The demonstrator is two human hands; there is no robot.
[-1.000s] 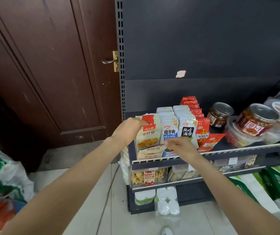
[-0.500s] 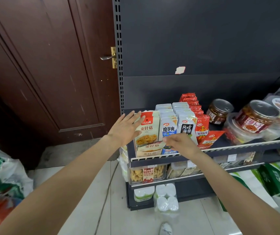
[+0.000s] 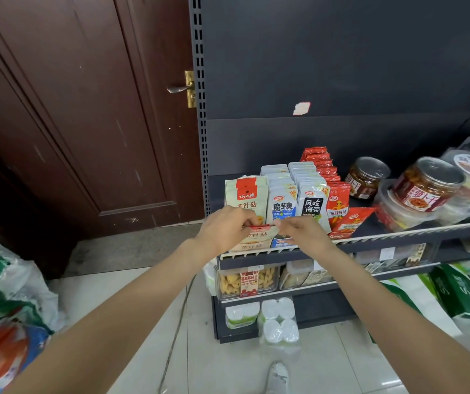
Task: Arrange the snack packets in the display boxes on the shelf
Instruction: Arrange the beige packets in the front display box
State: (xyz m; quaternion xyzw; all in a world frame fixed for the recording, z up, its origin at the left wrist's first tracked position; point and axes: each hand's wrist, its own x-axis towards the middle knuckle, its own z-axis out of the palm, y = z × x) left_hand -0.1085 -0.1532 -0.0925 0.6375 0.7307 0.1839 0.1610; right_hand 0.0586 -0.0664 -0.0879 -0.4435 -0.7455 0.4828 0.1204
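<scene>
On the dark shelf (image 3: 398,236) stand rows of snack packets: cream packets with red tops (image 3: 246,194) at the left, blue-white packets (image 3: 283,201), grey-black packets (image 3: 312,200) and red packets (image 3: 339,200). A cream packet (image 3: 259,237) leans forward at the front of the left row. My left hand (image 3: 225,230) pinches its red top edge from the left. My right hand (image 3: 303,231) pinches that top edge from the right, in front of the blue-white row. A loose red packet (image 3: 353,220) lies tilted at the right.
Jars (image 3: 366,177) and tubs (image 3: 427,184) fill the shelf's right part. Lower shelves hold a clear snack box (image 3: 245,281) and white cups (image 3: 277,319). A brown door (image 3: 85,109) stands at the left, and bags (image 3: 3,317) lie on the floor at the lower left.
My left hand left the upright cream packets, came down and took the leaning packet's top edge. My right hand rose a little to pinch the same edge.
</scene>
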